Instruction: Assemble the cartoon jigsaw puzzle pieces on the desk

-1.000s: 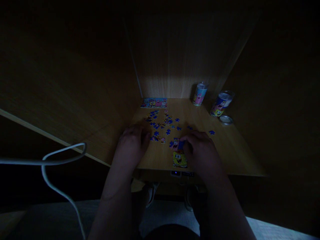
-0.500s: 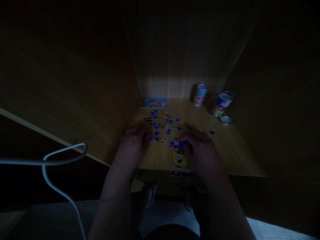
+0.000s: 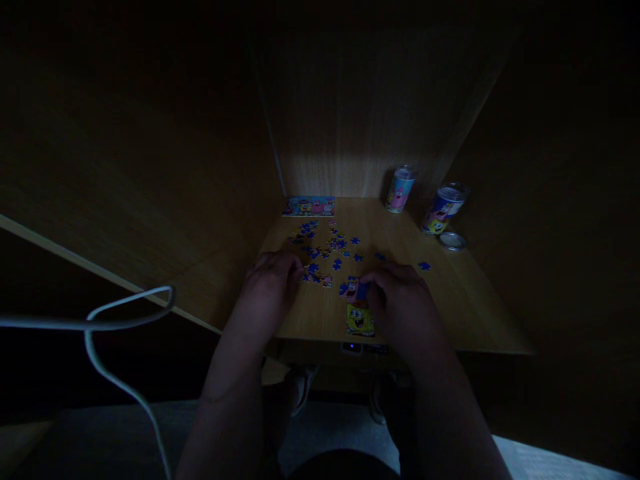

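A partly joined jigsaw puzzle (image 3: 359, 319), with a yellow cartoon face below and a pink one above, lies near the front edge of the desk. At its upper right side my right hand (image 3: 400, 297) is closed, thumb and forefinger pinching a blue puzzle piece against the joined part. My left hand (image 3: 270, 280) is at the left edge of the loose puzzle pieces (image 3: 337, 244), thumb and forefinger drawn together. Whatever lies between those fingertips is too dark and small to make out. A small cluster of pieces (image 3: 315, 275) lies just right of them.
A picture strip (image 3: 309, 207) lies at the back left of the wooden desk (image 3: 320, 313). Two printed cans, one pink and blue (image 3: 400, 190), one darker (image 3: 443, 210), stand at the right, beside a round lid (image 3: 453, 241). A white cable (image 3: 117, 380) hangs at left.
My left thumb and forefinger have come closer together at the small cluster, whose pieces look slightly shifted. My right hand stays at the joined puzzle.
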A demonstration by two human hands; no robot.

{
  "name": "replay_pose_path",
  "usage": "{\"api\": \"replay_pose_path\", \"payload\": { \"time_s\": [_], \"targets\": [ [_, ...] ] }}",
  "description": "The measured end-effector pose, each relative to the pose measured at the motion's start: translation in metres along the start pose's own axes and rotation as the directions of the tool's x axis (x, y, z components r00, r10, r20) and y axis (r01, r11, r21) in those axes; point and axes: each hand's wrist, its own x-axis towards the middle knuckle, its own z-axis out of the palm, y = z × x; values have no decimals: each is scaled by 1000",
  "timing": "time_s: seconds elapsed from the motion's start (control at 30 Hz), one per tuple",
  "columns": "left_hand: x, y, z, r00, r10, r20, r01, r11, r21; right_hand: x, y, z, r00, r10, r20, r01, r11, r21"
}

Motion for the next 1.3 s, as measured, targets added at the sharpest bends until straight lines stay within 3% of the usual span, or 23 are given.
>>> {"api": "replay_pose_path", "payload": {
  "time_s": [0.2,0.4,0.73,0.87,1.07,1.3],
  "targets": [
    [-4,-2,1,994,86,-67,-85,996,24,0,-2,-1,1000,9,6,-9,1000,-2],
    [-2,0,-1,976,214,36,-214,977,-9,0,0,0,1000,12,14,-12,1000,4],
    [-2,9,-1,954,298,30,-292,948,-124,0,-1,0,1000,4,-9,-4,1000,3],
    [-3,13,-2,922,359,144,-322,919,-227,0,-2,0,1000,9,-2,-9,1000,-4],
    [-2,20,0,911,253,325,-250,967,-52,0,0,1,1000,4,0,-4,1000,-2],
    [-5,25,5,936,136,325,-164,985,59,0,1,1,1000,-1,9,1,1000,2]
  ]
}}
